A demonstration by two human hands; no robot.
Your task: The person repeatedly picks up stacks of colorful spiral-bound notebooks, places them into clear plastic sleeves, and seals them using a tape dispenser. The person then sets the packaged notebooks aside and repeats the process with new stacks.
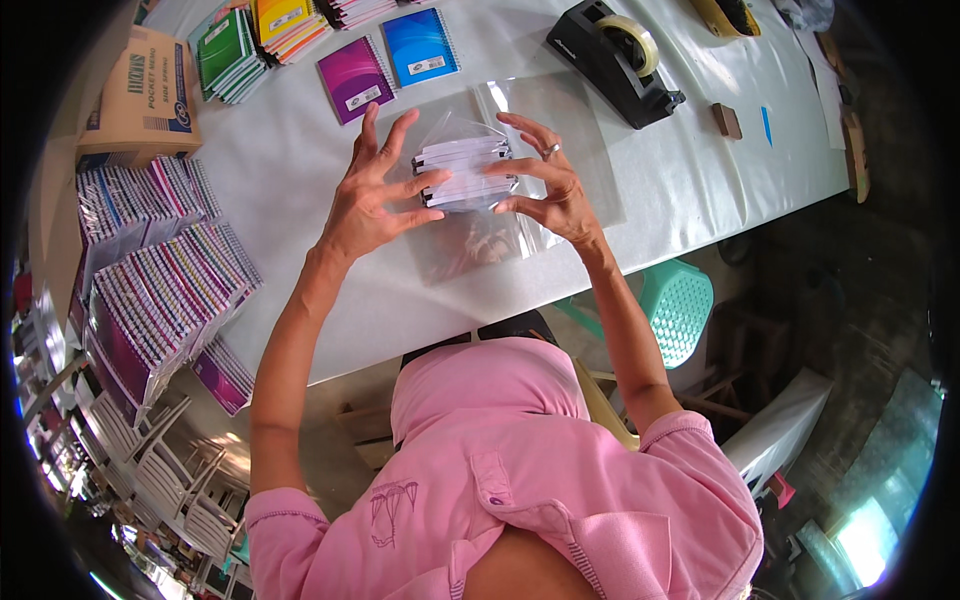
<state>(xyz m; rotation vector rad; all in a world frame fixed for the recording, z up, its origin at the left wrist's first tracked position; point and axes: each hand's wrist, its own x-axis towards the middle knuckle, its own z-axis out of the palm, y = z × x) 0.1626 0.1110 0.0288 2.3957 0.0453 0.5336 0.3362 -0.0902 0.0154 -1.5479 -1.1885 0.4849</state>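
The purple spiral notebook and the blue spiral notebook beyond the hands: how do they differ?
The purple spiral notebook is magenta-purple and lies to the left; the blue spiral notebook is bright blue and lies farther up the white table. The purple one is turned more counter-clockwise than the blue. Both lie flat, closed, with a small white label low on the cover, untouched by either hand.

Bright, even daylight falls on the white bench (300, 170), which looks nearly washed out, and shadows under the hands are soft. Glare shines off the clear plastic bag (520, 110). A patch at lower right is blown out. Fisheye bending curves the bench edge, a black rim rings the picture, and the edges turn blurry.
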